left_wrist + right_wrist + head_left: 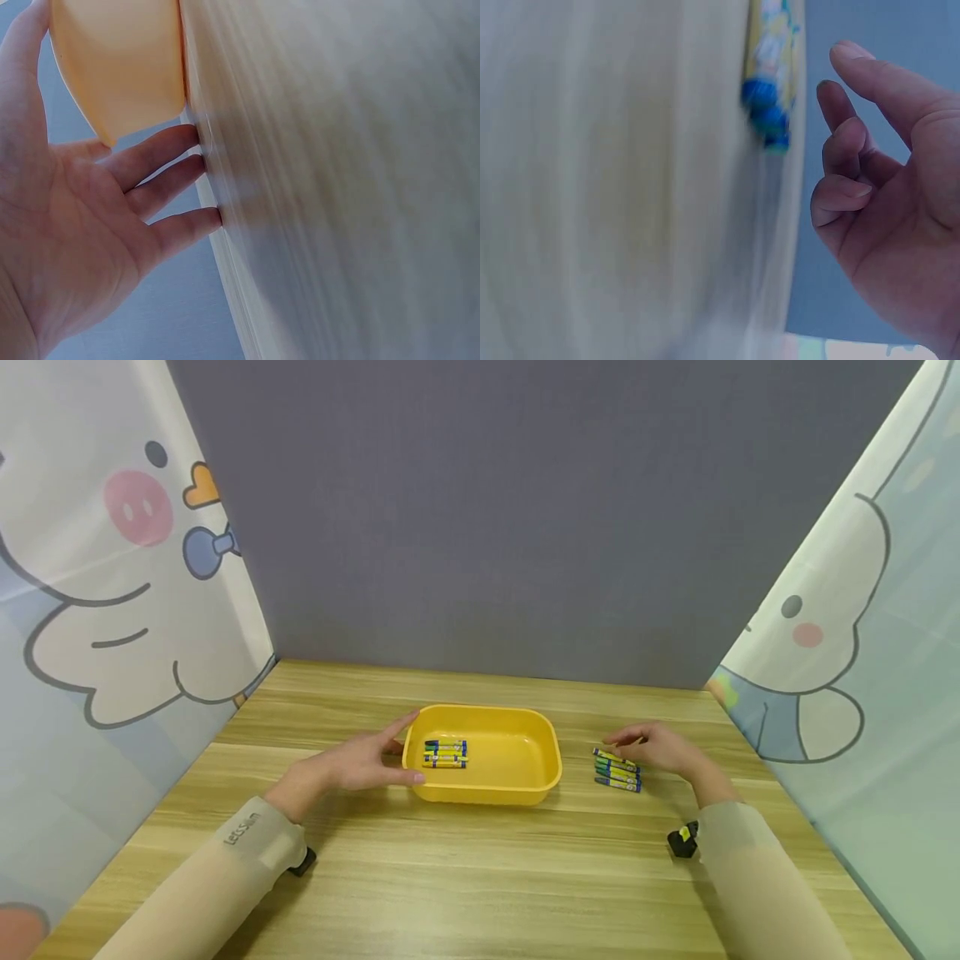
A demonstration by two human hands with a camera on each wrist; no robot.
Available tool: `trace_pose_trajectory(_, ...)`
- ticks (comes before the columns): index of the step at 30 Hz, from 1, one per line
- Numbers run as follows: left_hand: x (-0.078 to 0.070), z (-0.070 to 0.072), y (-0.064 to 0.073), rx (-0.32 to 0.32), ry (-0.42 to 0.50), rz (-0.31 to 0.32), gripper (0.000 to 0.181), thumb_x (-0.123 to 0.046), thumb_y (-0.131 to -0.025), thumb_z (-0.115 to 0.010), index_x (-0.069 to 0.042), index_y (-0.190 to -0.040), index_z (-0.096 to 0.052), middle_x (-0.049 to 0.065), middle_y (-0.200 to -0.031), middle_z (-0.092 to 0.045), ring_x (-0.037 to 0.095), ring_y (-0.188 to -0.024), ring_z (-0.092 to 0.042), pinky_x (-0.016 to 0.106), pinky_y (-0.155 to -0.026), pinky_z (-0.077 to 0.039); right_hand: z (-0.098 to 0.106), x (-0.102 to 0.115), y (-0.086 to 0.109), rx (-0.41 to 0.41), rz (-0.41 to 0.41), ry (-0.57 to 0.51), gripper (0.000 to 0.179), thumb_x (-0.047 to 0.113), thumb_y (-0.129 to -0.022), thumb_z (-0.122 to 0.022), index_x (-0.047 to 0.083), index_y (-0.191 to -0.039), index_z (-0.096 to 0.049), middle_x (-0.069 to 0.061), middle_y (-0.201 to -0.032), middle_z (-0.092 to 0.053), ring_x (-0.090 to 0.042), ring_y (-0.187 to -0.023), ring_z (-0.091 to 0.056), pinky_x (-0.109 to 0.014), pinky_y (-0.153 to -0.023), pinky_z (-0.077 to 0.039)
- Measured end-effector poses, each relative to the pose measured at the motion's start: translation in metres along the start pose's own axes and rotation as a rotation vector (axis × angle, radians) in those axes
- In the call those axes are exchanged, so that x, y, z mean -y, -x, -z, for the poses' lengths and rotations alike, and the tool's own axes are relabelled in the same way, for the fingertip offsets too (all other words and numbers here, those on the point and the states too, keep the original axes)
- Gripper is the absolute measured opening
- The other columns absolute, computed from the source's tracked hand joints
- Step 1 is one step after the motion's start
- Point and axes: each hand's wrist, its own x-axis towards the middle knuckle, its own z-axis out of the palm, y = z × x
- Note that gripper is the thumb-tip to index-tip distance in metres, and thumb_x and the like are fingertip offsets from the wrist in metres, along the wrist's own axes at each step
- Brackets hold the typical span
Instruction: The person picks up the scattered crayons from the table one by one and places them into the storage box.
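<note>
A yellow rectangular tray (495, 794) stands on the table, with several crayons (446, 755) in yellow-and-blue wrappers lying side by side at its left end. My left hand (367, 762) spans the tray's left end, thumb at the near corner and index finger at the far one. In the left wrist view its other fingers (166, 191) extend down to the tabletop. To the tray's right lies a second group of crayons (618, 784), also side by side. My right hand (660, 750) hovers over their far end, thumb and index finger apart with nothing between them in the right wrist view.
The wooden table (480, 877) ends at a dark grey panel (487, 527) behind the tray. Curtains with cartoon animals (135, 635) flank both sides. A small black wrist device (682, 841) sits by the right sleeve.
</note>
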Motion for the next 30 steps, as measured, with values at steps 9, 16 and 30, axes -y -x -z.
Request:
trace_pose_trajectory(9, 0.000, -0.001, 0.002, -0.006, 0.002, 0.004, 0.121, -0.076, -0.091, -0.075, -0.034, -0.179, -0.004, 0.018, -0.161, -0.060, 0.045, -0.150, -0.055, 0.076, -0.124, -0.035, 0.002, -0.017, 0.003, 0.007, 0.001, 0.060, 0.024, 0.023, -0.104, -0.076, 0.012, -0.124, -0.084, -0.013, -0.129, -0.081, -0.034, -0.125, -0.072, -0.048, -0.105, -0.058)
trace_pose_trajectory(16, -0.001, 0.000, 0.002, -0.005, 0.005, -0.006, 0.121, -0.075, -0.091, -0.076, -0.035, -0.178, -0.003, 0.018, -0.161, -0.060, 0.045, -0.149, -0.056, 0.075, -0.123, -0.036, 0.005, -0.028, 0.008, -0.013, 0.000, 0.039, 0.027, 0.020, -0.106, -0.073, 0.005, -0.127, -0.081, -0.017, -0.129, -0.080, -0.031, -0.122, -0.072, -0.036, -0.095, -0.057)
trace_pose_trajectory(30, -0.001, 0.000, 0.002, -0.002, 0.007, -0.009, 0.120, -0.076, -0.091, -0.075, -0.036, -0.178, -0.003, 0.018, -0.161, -0.060, 0.045, -0.149, -0.056, 0.075, -0.124, -0.036, 0.006, -0.021, 0.004, -0.043, -0.030, 0.052, 0.031, 0.028, -0.108, -0.071, 0.013, -0.133, -0.080, -0.010, -0.125, -0.080, -0.020, -0.108, -0.068, -0.037, -0.090, -0.056)
